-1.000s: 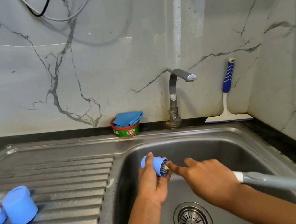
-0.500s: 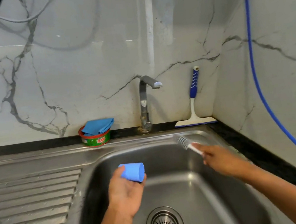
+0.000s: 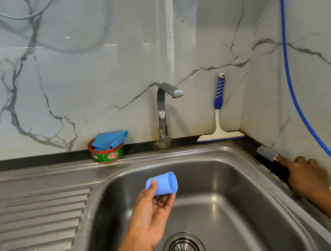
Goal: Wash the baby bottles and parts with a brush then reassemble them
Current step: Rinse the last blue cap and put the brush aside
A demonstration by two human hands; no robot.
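Note:
My left hand [image 3: 152, 212] holds a small blue bottle cap [image 3: 162, 184] on its side over the steel sink basin [image 3: 229, 180], its open mouth facing right. At the right, my right hand [image 3: 306, 175] grips the bottle brush, whose grey bristle head [image 3: 266, 153] lies on the dark counter strip between the sink and the side wall. The brush handle is hidden under the hand and forearm, with only a white bit showing behind the wrist. No other bottle parts are in view.
A tap [image 3: 163, 112] stands behind the basin, with a green and red soap tub [image 3: 107, 154] holding a blue cloth to its left. A blue-handled squeegee [image 3: 220, 121] leans in the corner. A blue hose [image 3: 293, 83] hangs down the right wall. The ribbed drainboard [image 3: 31, 229] lies left.
The brush has come out of the blue cap. My right hand has carried it right, from the basin to the counter strip by the side wall. The view has swung right, away from the drainboard.

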